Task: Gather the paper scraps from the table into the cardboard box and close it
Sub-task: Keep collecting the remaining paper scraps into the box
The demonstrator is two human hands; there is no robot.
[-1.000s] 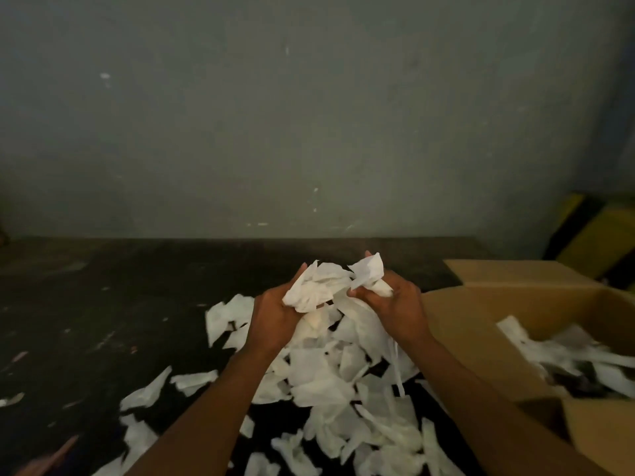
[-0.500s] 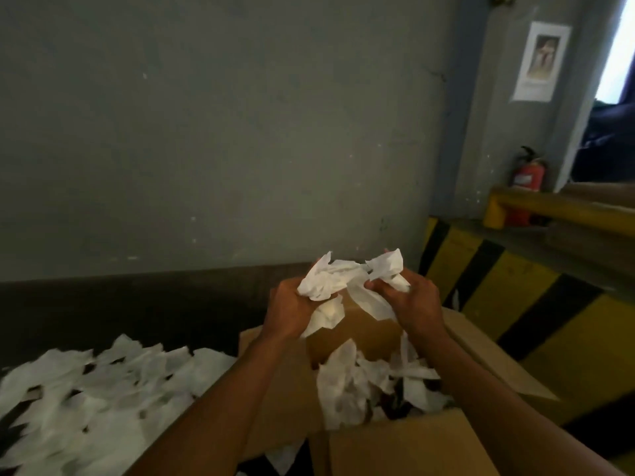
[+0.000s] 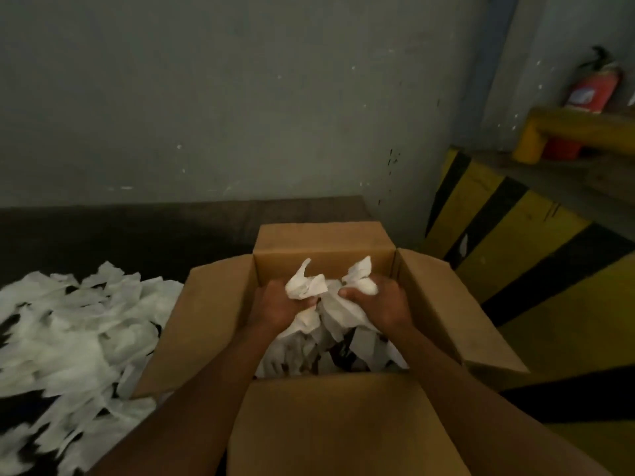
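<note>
An open cardboard box (image 3: 323, 266) stands on the dark table (image 3: 137, 235), all of its flaps spread outward. Both hands are down inside its opening. My left hand (image 3: 278, 307) grips a crumpled bunch of white paper scraps (image 3: 305, 285). My right hand (image 3: 378, 302) grips the other side of the same bunch, with a tuft (image 3: 359, 271) sticking up above it. More white scraps (image 3: 343, 348) lie in the box under my hands. A large heap of scraps (image 3: 75, 324) covers the table to the left of the box.
A grey wall stands behind the table. Right of the box runs a yellow and black striped barrier (image 3: 536, 255). A red fire extinguisher (image 3: 591, 91) sits behind a yellow rail (image 3: 570, 128) at the upper right.
Both hands have carried the bunch of scraps from above the table heap rightward and lowered it into the box opening. The view has turned right and down onto the box.
</note>
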